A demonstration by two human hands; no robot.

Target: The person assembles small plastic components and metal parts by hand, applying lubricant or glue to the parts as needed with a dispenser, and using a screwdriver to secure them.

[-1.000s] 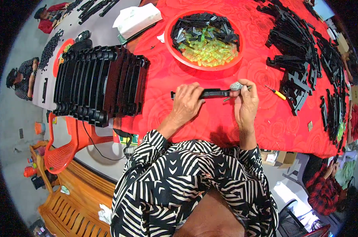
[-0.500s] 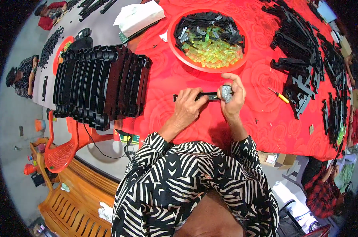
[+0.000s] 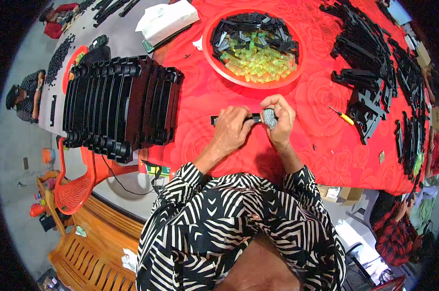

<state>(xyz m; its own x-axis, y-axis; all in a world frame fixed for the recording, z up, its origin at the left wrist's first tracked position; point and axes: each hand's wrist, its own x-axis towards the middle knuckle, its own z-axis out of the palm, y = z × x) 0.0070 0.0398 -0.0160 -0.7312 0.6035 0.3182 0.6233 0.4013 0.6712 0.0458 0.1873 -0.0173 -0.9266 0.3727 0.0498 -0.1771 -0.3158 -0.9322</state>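
Note:
A narrow black plastic piece (image 3: 214,120) lies on the red cloth in front of me. My left hand (image 3: 231,127) is closed over it, its fingers pressing it from above and hiding most of it. Close by on the right, my right hand (image 3: 280,121) curls around a grey, rough-textured rounded thing (image 3: 270,118), index finger bent over the top. The grey thing sits against the right end of the black piece. Its exact kind is not clear, and its far side is hidden by the fingers.
Beyond my hands stands a red basin (image 3: 258,85) of yellow-green and black small parts. Stacked black frames (image 3: 117,106) rise at the left. A yellow-handled screwdriver (image 3: 346,118) lies at the right beside heaped black parts (image 3: 362,48). A tissue pack (image 3: 166,22) lies far left.
My right hand has moved a little left with the grey rounded thing, closer to my left hand. Less of the black piece shows between the hands. The left hand has barely shifted.

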